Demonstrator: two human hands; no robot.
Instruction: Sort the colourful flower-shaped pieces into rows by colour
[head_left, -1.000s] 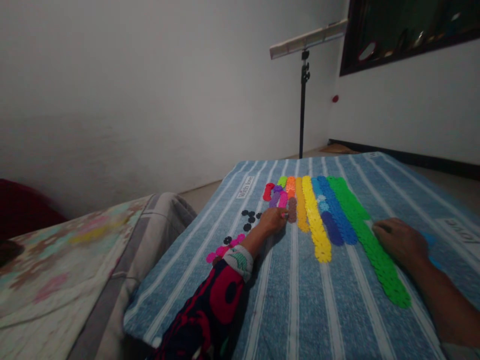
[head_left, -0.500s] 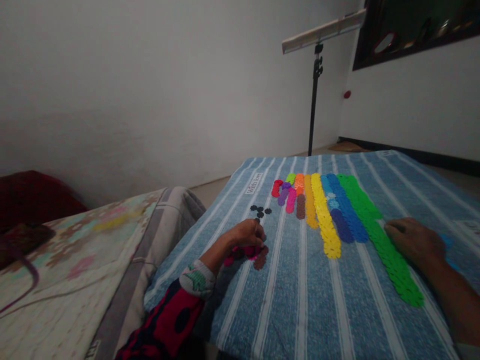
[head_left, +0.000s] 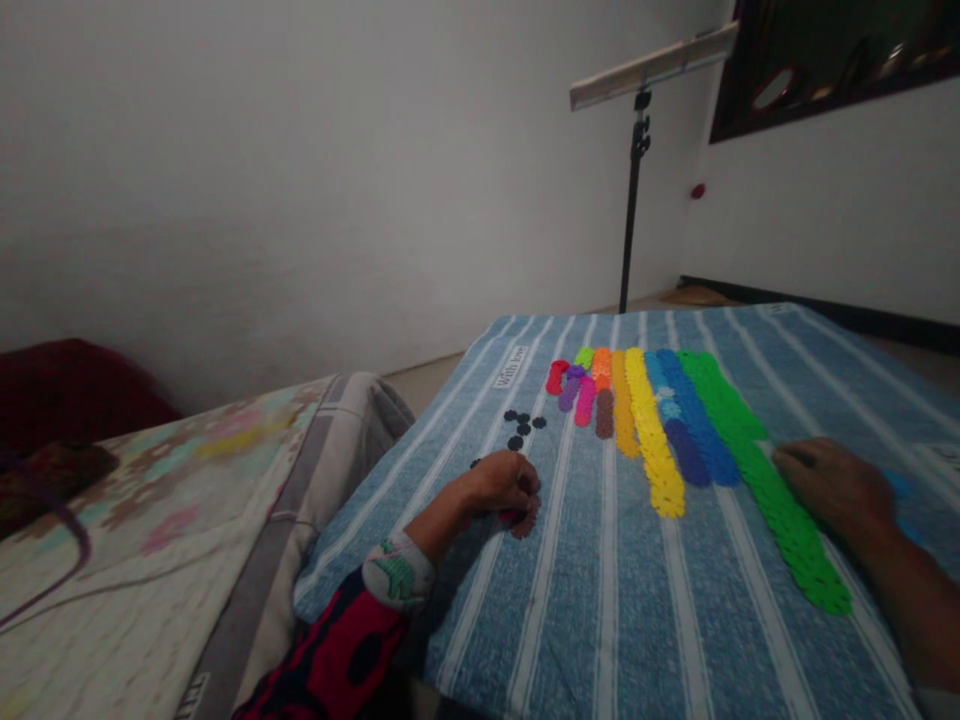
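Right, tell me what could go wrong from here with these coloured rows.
The right hand rests against the green row, so a small slide could push those loose discs out of line. The left hand sits over brown discs, and dragging it might scatter them toward the black discs. The striped cloth under everything could also shift if bumped, disturbing the rows.
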